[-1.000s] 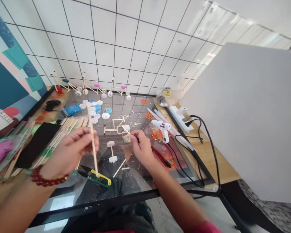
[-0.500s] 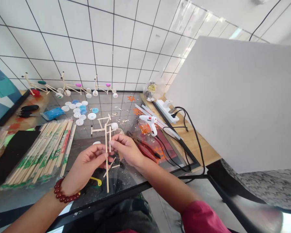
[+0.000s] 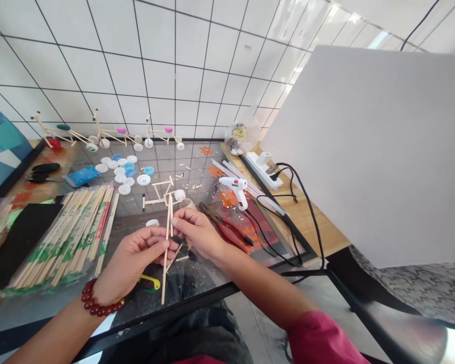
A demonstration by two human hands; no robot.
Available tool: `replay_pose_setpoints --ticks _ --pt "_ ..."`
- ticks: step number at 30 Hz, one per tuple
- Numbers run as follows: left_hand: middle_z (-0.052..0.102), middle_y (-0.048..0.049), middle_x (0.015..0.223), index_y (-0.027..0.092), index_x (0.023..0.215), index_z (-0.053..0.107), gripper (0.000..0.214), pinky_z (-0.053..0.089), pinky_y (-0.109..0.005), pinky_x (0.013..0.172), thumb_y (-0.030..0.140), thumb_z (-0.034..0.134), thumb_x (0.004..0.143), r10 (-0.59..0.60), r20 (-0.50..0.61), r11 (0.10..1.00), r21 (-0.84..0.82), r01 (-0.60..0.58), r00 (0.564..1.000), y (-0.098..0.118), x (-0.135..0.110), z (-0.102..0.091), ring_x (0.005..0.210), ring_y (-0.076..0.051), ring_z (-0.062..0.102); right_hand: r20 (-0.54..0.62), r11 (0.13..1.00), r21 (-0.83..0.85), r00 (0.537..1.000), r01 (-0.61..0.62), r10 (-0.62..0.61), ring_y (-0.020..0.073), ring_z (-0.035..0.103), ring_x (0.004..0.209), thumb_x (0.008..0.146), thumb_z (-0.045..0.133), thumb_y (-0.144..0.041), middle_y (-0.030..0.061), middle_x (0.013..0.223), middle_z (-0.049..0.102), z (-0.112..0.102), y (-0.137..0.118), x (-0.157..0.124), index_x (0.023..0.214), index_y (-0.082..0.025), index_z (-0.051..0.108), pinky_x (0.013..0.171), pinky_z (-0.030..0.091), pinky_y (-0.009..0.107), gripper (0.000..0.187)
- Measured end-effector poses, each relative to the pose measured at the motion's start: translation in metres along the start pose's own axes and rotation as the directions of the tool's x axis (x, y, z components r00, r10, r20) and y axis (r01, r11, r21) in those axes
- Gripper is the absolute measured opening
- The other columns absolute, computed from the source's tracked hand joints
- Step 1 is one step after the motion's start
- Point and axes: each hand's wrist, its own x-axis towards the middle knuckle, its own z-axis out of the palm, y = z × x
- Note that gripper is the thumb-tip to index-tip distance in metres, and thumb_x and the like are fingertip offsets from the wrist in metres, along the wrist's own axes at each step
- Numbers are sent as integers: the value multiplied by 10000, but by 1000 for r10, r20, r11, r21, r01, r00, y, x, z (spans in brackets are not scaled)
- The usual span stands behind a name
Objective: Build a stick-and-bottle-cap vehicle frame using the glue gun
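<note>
The left hand [image 3: 142,251] pinched a long stick [image 3: 164,277] in its fingers, and the right hand [image 3: 194,228] pinched a short stick [image 3: 171,209] close beside it, both toward the bench's [image 3: 131,215] near edge. Chopsticks [image 3: 72,232] lay toward the left edge, the glue gun [image 3: 233,185] toward the right.

Legible text, brands, nos: none. Wrapped sticks [image 3: 66,240], bundled in clear pkg, L side of tabletop [image 3: 132,215]: green print on wrappers, red on one strip [image 3: 102,221], chars too sm & blurred to read. Orange marks [image 3: 228,199] on tabletop nr white glue gun [image 3: 235,186], lettering or ornament can't tell; sm red marks on gun body, likewise illeg
</note>
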Motion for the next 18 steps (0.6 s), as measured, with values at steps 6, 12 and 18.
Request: replay_pose_setpoints --ticks 6,12,18 --pt "783 -52 778 165 886 704 351 605 -257 633 406 879 700 16 23 998 53 -17 1000 -10 2 -3 661 -161 729 19 998 38 999 -40 39 70 476 582 701 825 -516 -55 643 601 1 -1 -1 791 -175 669 591 374 221 386" --pt "785 -57 775 163 875 686 339 611 -248 652 403 868 718 9 54 997 77 -13 998 -11 2 -1 689 -169 746 31 999 -30 999 -15 16 78 487 612 748 778 -458 -43 662 602 1 1 -2 795 -165 713 611 389 230 303" --pt "784 -50 777 173 874 683 356 623 -258 673 427 872 710 -9 66 998 64 5 998 -14 0 0 717 -177 756 54 995 -89 998 42 -37 95 533 646 795 741 -429 -30 698 625 0 2 -3 788 -171 687 659 426 239 264"
